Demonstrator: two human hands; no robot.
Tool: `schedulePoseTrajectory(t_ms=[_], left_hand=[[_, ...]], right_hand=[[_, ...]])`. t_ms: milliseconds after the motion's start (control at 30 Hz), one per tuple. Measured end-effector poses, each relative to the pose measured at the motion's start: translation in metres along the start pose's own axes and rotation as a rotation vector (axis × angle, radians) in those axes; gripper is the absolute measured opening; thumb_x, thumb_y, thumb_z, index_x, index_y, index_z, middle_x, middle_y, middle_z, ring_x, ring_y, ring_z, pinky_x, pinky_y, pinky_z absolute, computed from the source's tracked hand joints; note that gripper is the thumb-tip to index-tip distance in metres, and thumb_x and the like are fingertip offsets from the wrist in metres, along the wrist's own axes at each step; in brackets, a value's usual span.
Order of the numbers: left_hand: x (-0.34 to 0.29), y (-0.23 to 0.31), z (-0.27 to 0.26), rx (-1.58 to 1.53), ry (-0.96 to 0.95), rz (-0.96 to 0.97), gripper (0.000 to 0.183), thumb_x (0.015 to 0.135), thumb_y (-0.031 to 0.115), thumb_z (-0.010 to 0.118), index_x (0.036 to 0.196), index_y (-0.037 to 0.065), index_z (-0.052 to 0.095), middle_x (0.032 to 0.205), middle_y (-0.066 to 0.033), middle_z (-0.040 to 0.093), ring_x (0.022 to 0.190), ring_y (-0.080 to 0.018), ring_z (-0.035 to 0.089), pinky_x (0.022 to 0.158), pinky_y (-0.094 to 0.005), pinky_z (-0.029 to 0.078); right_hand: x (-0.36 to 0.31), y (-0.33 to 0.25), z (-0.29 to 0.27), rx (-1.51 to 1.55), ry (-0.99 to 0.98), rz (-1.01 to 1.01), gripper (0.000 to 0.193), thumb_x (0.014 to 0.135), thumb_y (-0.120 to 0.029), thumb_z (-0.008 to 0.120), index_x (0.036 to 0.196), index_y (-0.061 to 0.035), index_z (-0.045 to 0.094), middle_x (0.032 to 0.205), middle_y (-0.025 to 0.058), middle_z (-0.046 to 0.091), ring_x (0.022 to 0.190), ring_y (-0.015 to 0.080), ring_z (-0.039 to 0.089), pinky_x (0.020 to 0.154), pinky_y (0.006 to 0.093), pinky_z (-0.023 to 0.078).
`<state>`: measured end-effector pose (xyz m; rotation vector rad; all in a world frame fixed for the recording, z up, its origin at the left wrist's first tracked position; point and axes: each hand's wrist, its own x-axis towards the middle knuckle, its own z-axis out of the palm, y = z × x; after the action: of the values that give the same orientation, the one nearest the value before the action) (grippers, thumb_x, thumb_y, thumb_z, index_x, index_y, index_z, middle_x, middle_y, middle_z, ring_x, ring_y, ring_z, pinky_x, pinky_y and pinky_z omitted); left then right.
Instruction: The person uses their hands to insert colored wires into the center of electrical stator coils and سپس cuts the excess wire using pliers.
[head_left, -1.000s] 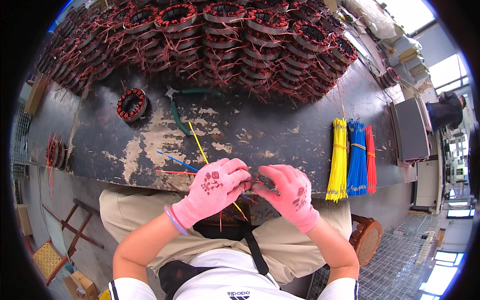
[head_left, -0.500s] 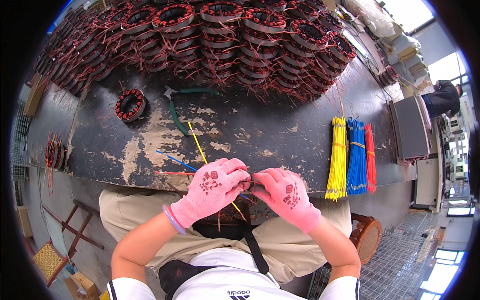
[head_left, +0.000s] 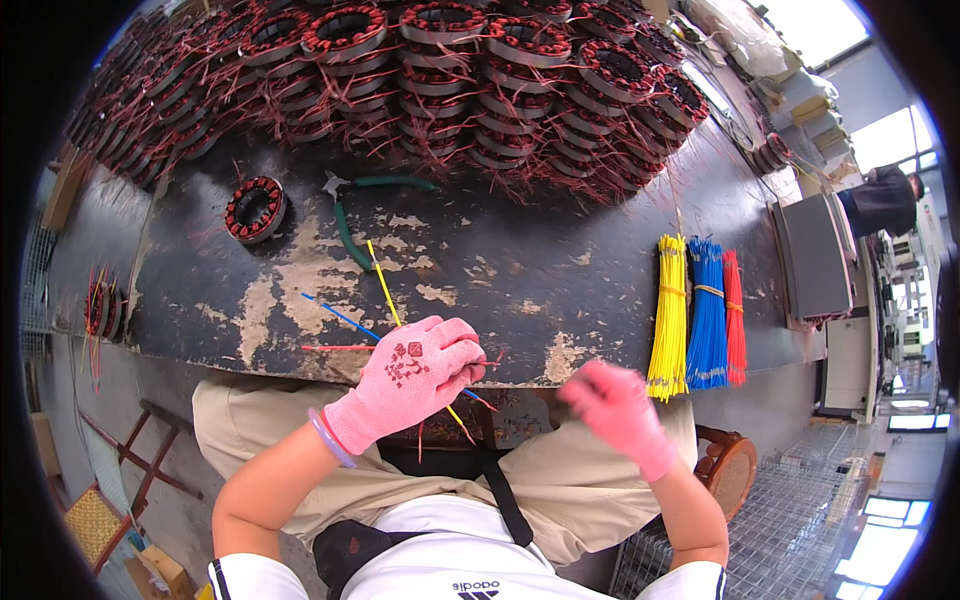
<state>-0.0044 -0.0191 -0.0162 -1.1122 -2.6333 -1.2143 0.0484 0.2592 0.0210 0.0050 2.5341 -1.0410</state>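
My left hand, in a pink glove, is closed on several wires at the table's front edge. A yellow wire, a blue wire and a red wire stick out past its far-left side. Their other ends, with thin dark-red strands, hang below the fingers over my lap. The gloved fingers hide where the wires meet. My right hand, also pink-gloved, is apart from the wires, above my right thigh. Motion smears its fingers, so what they hold, if anything, is unclear.
Tall stacks of motor stators with red windings fill the back. A single stator lies near green-handled cutting pliers. Tied bundles of yellow wires, blue wires and red wires lie right. Another stator sits far left.
My right hand has let go of the wires and moved right and slightly nearer me. My left hand, still gripping the wires, has shifted a little left.
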Motion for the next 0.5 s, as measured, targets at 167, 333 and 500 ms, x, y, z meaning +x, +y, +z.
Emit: schedulePoseTrajectory(t_ms=[167,333,500], left_hand=[[0.002,0.001,-0.001,0.039,-0.016,0.003,0.019,0.078,0.007,0.073,0.095,0.01,0.068,0.098,-0.003,0.065,0.083,-0.0259,0.064,0.072,-0.0392,0.054],[0.001,-0.001,0.001,0.043,0.008,0.011,0.019,0.079,0.01,0.075,0.097,0.01,0.069,0.099,-0.003,0.066,0.084,-0.0264,0.064,0.072,-0.0395,0.054],[0.002,0.001,0.001,0.04,-0.004,0.019,0.019,0.079,0.01,0.075,0.096,0.011,0.068,0.1,-0.0024,0.066,0.084,-0.0258,0.064,0.071,-0.0393,0.054]], right_hand=[[0.019,-0.018,0.039,-0.634,0.336,-0.572,0.03,0.083,-0.03,0.076,0.107,-0.0149,0.069,0.099,0.0018,0.067,0.081,0.0191,0.065,0.073,0.0349,0.053],[0.046,-0.018,0.052,-0.576,0.473,-0.784,0.041,0.074,-0.022,0.083,0.112,-0.0147,0.07,0.102,0.0002,0.068,0.08,0.0212,0.066,0.071,0.0368,0.054],[0.043,-0.031,0.04,0.717,-0.364,0.25,0.027,0.108,-0.027,0.053,0.106,-0.0031,0.067,0.094,-0.0013,0.065,0.078,0.0018,0.053,0.067,0.0199,0.045]])
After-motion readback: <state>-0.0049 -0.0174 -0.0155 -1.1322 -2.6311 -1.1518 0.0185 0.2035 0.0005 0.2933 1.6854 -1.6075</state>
